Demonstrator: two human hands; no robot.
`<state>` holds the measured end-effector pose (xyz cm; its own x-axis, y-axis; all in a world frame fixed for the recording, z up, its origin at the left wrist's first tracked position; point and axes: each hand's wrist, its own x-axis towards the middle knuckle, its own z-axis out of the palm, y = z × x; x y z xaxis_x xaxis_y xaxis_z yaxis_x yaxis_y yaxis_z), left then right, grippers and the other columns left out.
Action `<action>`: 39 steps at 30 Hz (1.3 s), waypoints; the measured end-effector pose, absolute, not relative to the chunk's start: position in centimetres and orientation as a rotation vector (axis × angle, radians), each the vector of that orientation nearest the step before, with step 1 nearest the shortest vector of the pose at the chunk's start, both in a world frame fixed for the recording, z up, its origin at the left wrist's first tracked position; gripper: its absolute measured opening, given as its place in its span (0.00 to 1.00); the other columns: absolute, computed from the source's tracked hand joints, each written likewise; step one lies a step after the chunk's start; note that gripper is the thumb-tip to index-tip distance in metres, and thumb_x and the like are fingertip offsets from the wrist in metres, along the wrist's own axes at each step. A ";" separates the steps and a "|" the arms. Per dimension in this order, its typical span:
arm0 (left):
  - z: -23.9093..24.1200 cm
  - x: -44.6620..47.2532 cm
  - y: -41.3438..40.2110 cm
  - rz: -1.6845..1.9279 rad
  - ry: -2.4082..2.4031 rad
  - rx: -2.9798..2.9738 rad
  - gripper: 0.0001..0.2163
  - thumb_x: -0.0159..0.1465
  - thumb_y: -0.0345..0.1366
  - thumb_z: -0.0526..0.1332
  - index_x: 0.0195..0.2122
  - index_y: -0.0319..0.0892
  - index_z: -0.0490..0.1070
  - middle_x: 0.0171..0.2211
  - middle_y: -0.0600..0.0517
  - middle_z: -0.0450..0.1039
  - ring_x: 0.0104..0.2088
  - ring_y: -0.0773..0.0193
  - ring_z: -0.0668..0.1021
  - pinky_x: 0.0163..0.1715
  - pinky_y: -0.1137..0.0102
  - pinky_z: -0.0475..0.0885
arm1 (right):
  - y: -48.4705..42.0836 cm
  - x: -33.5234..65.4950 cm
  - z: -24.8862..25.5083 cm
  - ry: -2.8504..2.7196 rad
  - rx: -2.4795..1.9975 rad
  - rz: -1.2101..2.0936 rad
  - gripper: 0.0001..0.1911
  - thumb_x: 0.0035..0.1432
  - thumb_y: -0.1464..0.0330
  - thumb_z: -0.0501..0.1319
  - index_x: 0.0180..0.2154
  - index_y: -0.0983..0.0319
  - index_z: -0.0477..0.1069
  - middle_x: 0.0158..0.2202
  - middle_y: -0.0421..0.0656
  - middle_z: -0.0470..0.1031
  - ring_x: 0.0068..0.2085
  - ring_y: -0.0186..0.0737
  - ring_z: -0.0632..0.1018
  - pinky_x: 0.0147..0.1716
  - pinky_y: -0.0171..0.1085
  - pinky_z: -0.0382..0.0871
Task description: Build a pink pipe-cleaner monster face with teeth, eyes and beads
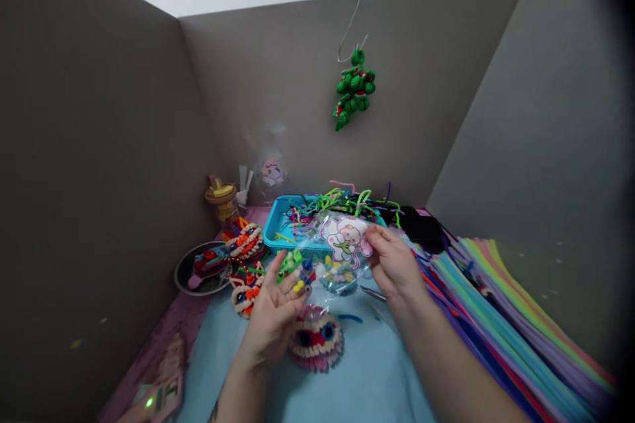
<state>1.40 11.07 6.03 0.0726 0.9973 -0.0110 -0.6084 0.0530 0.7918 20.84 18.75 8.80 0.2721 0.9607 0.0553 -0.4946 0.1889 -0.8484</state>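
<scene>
My right hand (394, 264) pinches the top edge of a clear plastic bag (342, 241) printed with a pink and white cartoon figure. The bag hangs above the blue cloth (367, 357), its lower part see-through. My left hand (275, 314) is palm up with its fingers spread. Small blue, white and yellow pieces (305, 274) show at its fingertips; whether they rest on the hand or lie behind it I cannot tell. Just below the hands lies a round pink fuzzy face (317, 340) with blue eyes and cream teeth. Scissor-like metal tips (372, 293) lie near my right wrist.
A blue tray (270, 231) of pipe-cleaner scraps stands at the back. Bundles of long coloured pipe cleaners (501, 317) lie on the right. Orange fuzzy figures (243, 294) and a metal bowl (186, 277) are on the left. A green ornament (354, 89) hangs before the grey partition (278, 73).
</scene>
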 end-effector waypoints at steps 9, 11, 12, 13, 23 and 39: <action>6.5 -0.6 11.2 1.417 0.647 0.774 0.42 0.46 0.21 0.67 0.60 0.52 0.55 0.58 0.44 0.65 0.45 0.61 0.77 0.40 0.73 0.72 | 17.9 21.8 10.2 -0.774 -0.690 1.123 0.38 0.38 0.73 0.67 0.54 0.52 0.62 0.20 0.31 0.66 0.20 0.30 0.68 0.18 0.30 0.61; 6.5 -1.0 11.2 1.398 0.639 0.781 0.42 0.46 0.21 0.67 0.61 0.53 0.54 0.57 0.44 0.65 0.47 0.61 0.76 0.41 0.72 0.72 | 18.2 22.6 10.2 -0.718 -0.681 1.111 0.33 0.38 0.72 0.68 0.49 0.54 0.67 0.21 0.32 0.67 0.23 0.30 0.69 0.21 0.29 0.63; 6.6 -1.1 11.2 1.384 0.636 0.786 0.42 0.46 0.21 0.67 0.61 0.52 0.54 0.57 0.44 0.66 0.47 0.61 0.76 0.42 0.72 0.72 | 18.4 23.1 10.1 -0.692 -0.674 1.111 0.30 0.38 0.72 0.69 0.47 0.54 0.69 0.21 0.32 0.67 0.24 0.29 0.69 0.21 0.28 0.63; 6.6 -1.3 11.2 1.372 0.638 0.791 0.41 0.46 0.21 0.67 0.60 0.52 0.55 0.57 0.44 0.66 0.47 0.60 0.75 0.42 0.72 0.72 | 18.6 23.6 10.1 -0.671 -0.664 1.110 0.27 0.38 0.71 0.69 0.44 0.55 0.70 0.21 0.31 0.67 0.23 0.28 0.69 0.21 0.28 0.63; 7.3 -3.1 11.5 1.393 0.750 0.811 0.39 0.45 0.21 0.68 0.58 0.52 0.59 0.58 0.44 0.64 0.37 0.64 0.79 0.38 0.71 0.75 | 19.2 28.2 10.2 -0.604 -0.652 1.003 0.17 0.34 0.69 0.72 0.30 0.60 0.70 0.20 0.33 0.69 0.22 0.28 0.69 0.19 0.29 0.62; 7.7 -4.4 11.6 1.373 0.872 0.809 0.38 0.45 0.25 0.70 0.57 0.51 0.59 0.59 0.41 0.63 0.34 0.58 0.80 0.30 0.68 0.78 | 17.6 30.5 12.0 -0.619 -0.719 0.844 0.13 0.31 0.71 0.72 0.21 0.62 0.69 0.24 0.38 0.74 0.23 0.30 0.73 0.20 0.28 0.66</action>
